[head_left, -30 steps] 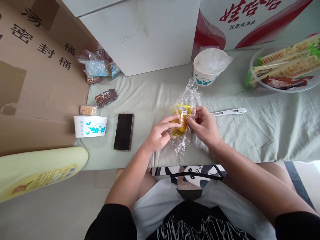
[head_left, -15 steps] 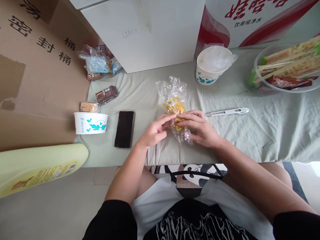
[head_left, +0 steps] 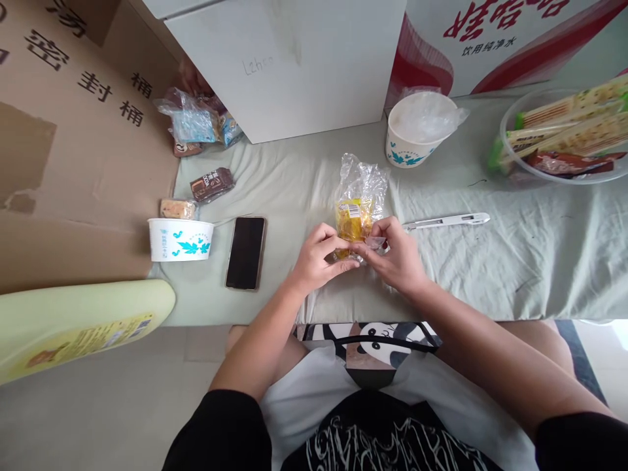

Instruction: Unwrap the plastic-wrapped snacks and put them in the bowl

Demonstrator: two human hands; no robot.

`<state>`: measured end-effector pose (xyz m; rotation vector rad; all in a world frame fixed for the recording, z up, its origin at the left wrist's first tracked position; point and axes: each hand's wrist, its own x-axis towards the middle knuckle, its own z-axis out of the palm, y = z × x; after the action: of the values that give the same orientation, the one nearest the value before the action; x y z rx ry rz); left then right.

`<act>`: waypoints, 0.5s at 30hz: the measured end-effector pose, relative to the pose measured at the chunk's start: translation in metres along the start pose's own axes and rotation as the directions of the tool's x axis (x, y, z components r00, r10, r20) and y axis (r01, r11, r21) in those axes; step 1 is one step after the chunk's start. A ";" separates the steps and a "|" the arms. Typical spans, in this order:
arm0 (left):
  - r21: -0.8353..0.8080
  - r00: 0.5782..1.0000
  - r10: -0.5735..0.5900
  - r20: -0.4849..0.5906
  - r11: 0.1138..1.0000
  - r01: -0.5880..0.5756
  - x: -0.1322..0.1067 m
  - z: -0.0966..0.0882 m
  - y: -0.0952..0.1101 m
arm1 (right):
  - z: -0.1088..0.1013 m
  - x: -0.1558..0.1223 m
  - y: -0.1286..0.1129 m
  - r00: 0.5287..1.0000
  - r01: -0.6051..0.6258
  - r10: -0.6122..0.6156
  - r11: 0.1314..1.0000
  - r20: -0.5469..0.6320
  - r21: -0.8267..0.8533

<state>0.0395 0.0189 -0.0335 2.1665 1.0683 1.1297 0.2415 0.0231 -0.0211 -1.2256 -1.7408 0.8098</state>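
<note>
A yellow snack in a clear crinkled plastic wrapper (head_left: 357,196) stands upright over the pale green cloth (head_left: 515,255). My left hand (head_left: 318,258) pinches the wrapper's lower left end, fingers curled. My right hand (head_left: 395,252) pinches the lower right end with thumb and fingers closed on the plastic. The two hands almost touch below the snack.
A black phone (head_left: 246,252) and a white paper bowl (head_left: 180,239) lie to the left, with small wrapped snacks (head_left: 210,184) behind. Another paper bowl (head_left: 417,134), a white utensil (head_left: 449,221) and a clear bowl of packets (head_left: 564,140) lie right. Cardboard (head_left: 73,131) stands left.
The wrapper has been turned from leaning left to standing upright. Both hands have closed in on its lower end, the left fingers curling from stretched to pinched.
</note>
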 end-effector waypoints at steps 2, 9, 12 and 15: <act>-0.044 0.997 -0.078 0.017 0.996 0.079 -0.001 0.001 0.000 | -0.001 0.000 -0.003 0.998 0.050 -0.050 0.999 0.040 0.017; -0.259 0.946 -0.325 0.012 0.912 0.317 -0.007 0.006 -0.008 | -0.012 0.001 -0.008 0.885 0.337 -0.376 0.924 0.274 0.181; -0.459 0.904 -0.416 0.094 0.788 0.410 -0.003 0.005 -0.006 | -0.021 0.001 -0.003 0.872 0.277 -0.360 0.922 0.332 0.271; -0.503 0.862 -0.442 0.250 0.701 0.505 0.004 -0.001 0.000 | -0.025 -0.003 0.002 0.866 0.201 -0.332 0.916 0.375 0.347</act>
<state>0.0401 0.0224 -0.0312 1.3635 1.0081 0.9090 0.2648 0.0215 -0.0124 -0.6065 -1.9879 1.1838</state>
